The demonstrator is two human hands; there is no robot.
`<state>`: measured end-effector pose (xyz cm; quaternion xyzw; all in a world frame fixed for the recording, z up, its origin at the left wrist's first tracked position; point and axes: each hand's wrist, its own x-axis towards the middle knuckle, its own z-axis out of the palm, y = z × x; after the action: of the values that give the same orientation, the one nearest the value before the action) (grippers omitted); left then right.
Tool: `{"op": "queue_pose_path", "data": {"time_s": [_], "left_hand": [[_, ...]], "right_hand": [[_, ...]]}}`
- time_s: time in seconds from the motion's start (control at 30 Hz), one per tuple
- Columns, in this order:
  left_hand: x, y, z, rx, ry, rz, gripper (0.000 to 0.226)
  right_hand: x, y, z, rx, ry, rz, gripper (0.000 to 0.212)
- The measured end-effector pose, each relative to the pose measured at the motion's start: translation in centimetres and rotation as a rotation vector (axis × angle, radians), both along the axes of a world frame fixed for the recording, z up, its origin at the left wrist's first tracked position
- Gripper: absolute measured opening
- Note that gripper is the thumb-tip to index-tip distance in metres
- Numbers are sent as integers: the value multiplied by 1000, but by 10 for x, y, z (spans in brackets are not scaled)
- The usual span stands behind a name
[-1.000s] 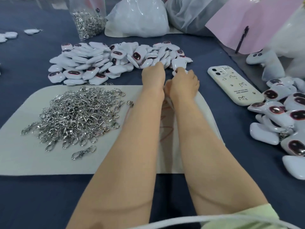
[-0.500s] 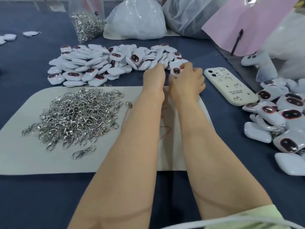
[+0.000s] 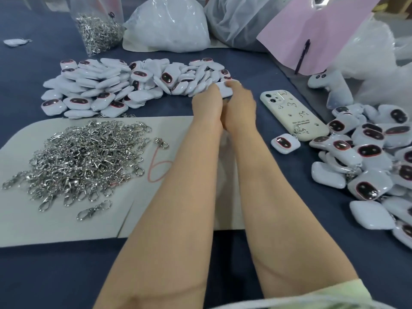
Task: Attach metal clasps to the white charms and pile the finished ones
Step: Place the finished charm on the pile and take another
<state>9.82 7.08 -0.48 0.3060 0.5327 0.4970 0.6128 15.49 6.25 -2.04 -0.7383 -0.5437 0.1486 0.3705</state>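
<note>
A worker's view down onto a dark blue bench (image 3: pixel 44 275); at the far left a lone white charm (image 3: pixel 14 41) lies apart from the rest, and to its right a clear bag of clasps (image 3: pixel 98 34) stands upright; nearer, a grey mat (image 3: pixel 55 224) carries a loose heap of metal clasps (image 3: pixel 84 161), with one stray clasp (image 3: pixel 93 210) lying just off the heap's near edge; beyond the mat a long pile of white charms (image 3: pixel 111 88) (some face up with a dark oval, others showing plain backs) stretches across the cloth, a bulging white plastic bag (image 3: pixel 167 25) behind it. Two bare forearms reach forward side by side over the right part of the mat; the left hand (image 3: pixel 207 101) and the right hand (image 3: pixel 239 103) meet at the right end of that far pile, where a white charm (image 3: pixel 225 89) shows between their fingertips; the fingers are hidden behind the backs of the hands, so whether either grip is pinching the charm or only touching it cannot be told. Just right of the hands a cream phone (image 3: pixel 292 114) lies face down, a single charm (image 3: pixel 285 142) just beside its near end; behind, a pink sheet (image 3: pixel 323 34) stands with a dark pen (image 3: pixel 302 55) on it, a white plush toy (image 3: pixel 330 85) below it; at the far right a second pile of charms (image 3: pixel 367 157) lies heaped, metal showing between a few.
</note>
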Motion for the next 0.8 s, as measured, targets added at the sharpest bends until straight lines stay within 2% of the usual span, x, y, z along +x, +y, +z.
{"op": "queue_pose_path", "data": {"time_s": [0.1,0.23,0.37,0.47,0.53,0.6,0.67,0.8], "left_hand": [[-1,12,-2,3,47,15,16],[-3,24,0,5,126,25,23],[-5,21,0,23,118,39,24],[-9,11,3,18,71,42,22],[-14,0,10,14,35,30,23],[-22,-12,15,24,10,20,24],[-31,-26,17,53,-22,11,18],[-57,-54,12,142,34,67,7]], "right_hand": [[-2,23,-11,-133,-60,46,27],[-6,45,-15,-295,-171,66,38],[-9,44,-19,-266,-170,1,41],[-9,29,-6,-17,66,-89,35],[-15,11,5,170,287,-65,27],[-24,-8,12,273,422,-32,16],[-34,-27,16,298,520,6,10],[-50,-60,16,215,576,121,22]]}}
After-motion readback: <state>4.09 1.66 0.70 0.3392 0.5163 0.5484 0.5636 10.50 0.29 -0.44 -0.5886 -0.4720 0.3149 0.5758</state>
